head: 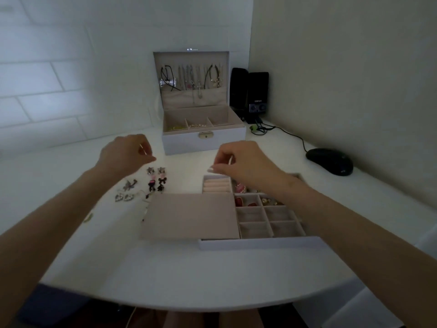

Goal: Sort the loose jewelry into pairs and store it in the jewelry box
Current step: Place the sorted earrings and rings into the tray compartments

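Note:
A white jewelry box [203, 138] stands open at the back of the table, necklaces hanging in its lid. Its removable tray [257, 242] lies in front of me, with red and gold pieces in the far compartments and a beige flap [191, 216] folded out to the left. Loose earrings [156, 178] lie in pairs left of the tray, with silver pieces [127, 190] further left. My left hand [127, 155] hovers above the loose earrings, fingers curled. My right hand [241, 162] hovers over the tray's far end, fingertips pinched; whether anything is between them is unclear.
Two black speakers [250, 95] stand right of the box, with a cable running to a black mouse [329, 162] at the right. Walls close off the back and right. The table's curved front edge [189, 301] is near me.

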### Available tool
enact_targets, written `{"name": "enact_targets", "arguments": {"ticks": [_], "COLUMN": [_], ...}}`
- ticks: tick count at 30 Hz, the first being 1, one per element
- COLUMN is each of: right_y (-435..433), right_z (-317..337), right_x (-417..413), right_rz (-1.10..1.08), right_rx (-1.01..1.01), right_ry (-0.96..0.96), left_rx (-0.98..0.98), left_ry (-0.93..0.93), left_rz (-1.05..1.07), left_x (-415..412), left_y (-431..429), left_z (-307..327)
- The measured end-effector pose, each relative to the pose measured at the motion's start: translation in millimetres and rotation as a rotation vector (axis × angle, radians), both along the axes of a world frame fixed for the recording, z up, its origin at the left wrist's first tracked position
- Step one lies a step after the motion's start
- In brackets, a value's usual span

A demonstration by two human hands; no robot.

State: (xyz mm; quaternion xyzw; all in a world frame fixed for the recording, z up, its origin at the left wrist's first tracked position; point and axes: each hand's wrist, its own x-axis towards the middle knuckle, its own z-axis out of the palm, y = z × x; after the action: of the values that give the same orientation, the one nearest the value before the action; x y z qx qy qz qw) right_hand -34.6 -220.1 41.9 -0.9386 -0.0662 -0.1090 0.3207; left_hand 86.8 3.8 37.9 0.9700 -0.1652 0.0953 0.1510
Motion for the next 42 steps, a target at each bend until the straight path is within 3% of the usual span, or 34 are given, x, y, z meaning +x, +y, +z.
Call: {"name": "enact_targets", "arguments": {"ticks": [3, 8, 16, 25, 32, 37, 42], "right_y": [30.9, 70.2, 92.2, 93.7, 58.4, -10.6, -79.6], "right_z": [-5.7, -17.5, -46.8, -51.2, -18.3, 3.7, 3.0], "right_x": [42.6, 104.1, 152.0, 155.9, 117.8, 47.0, -24.9], "right_rz": [0.07, 0.078, 0.005, -0.007, -0.007, -0.058, -0.247], "right_rx": [0.005, -0.051, -0.138, -0.089, 0.086, 0.236, 0.207], "right_ry": [0.044, 0.118, 0.22, 0.102, 0.058, 0.023, 0.027], "left_rx": [0.122, 0.159, 0.141, 0.02, -0.117, -0.235, -0.246], "left_ry": [0.142, 0.201, 0.156, 0.075, -0.04, -0.065, 0.046], "left_rz": [0.005, -0.002, -0.002, -0.022, -0.011, -0.225, -0.41], "left_x": [28.2, 41.7, 46.8, 34.4, 1.4, -45.3, -74.1], "left_y": [11.5, 4.9, 2.6, 5.7, -2.3, -39.0, -97.4], "left_z": [-5.2, -20.4, -33.3, -30.3, -11.5, 4.6, -1.7]}}
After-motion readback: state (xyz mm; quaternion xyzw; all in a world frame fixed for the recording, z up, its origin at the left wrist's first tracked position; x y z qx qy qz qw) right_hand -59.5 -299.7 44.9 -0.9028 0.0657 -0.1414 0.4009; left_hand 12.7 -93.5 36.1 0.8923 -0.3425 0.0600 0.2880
